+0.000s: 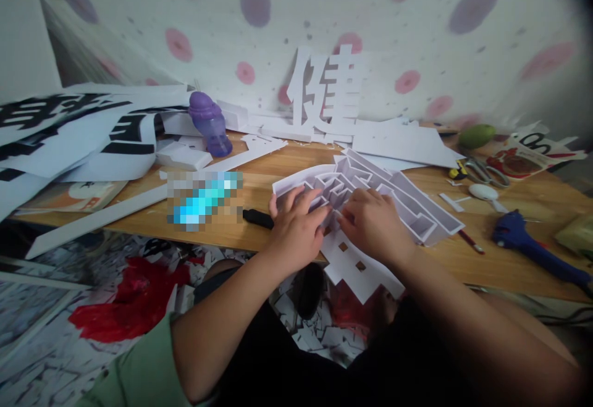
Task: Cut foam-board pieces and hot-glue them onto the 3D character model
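Left hand point(296, 225): your fingers are spread, pressing flat on the white foam-board letter with thin upright walls point(393, 200).
Right hand point(375, 225): curled onto a wall; I cannot tell whether it pinches.
Letter: it overhangs the near edge of the wooden table point(296, 163).
Risk: hard pressure buckles the walls or tips the letter off.

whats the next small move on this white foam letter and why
Probably slide the white foam letter farther onto the table: left hand and right hand both press its inner walls, while its flat near part overhangs the table edge unsupported.
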The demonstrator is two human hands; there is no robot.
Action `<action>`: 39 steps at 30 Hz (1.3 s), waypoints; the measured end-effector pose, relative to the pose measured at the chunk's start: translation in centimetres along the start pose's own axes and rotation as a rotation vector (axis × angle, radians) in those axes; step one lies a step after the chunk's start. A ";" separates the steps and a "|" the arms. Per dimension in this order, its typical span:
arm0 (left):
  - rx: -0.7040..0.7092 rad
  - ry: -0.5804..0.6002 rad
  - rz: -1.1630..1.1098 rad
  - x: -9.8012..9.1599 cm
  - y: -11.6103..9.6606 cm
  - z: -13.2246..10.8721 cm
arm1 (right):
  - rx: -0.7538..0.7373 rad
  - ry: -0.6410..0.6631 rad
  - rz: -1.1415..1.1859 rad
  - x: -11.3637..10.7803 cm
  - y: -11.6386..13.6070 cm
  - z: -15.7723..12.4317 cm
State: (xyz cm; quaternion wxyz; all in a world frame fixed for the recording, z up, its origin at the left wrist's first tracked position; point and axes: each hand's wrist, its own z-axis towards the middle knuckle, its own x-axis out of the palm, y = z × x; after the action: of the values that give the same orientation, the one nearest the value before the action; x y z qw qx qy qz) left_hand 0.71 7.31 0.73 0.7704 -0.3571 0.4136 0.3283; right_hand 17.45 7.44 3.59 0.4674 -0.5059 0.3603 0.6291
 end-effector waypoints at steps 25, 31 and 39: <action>0.040 -0.091 0.030 1.6 0.6 -0.6 | 0.037 -0.044 0.066 0.9 -0.5 -0.1; 0.025 -0.121 0.051 1.8 0.4 -0.6 | 0.030 -0.069 0.065 1.0 -0.3 -0.2; -0.002 -0.125 0.082 1.9 -0.2 -0.6 | 0.036 -0.091 0.075 1.0 -0.2 -0.2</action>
State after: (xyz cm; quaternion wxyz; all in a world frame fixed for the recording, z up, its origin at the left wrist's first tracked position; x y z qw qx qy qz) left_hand 1.42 7.07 -1.09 0.7803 -0.3195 0.3785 0.3818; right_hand 17.68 7.51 2.62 0.4684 -0.4543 0.3688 0.6620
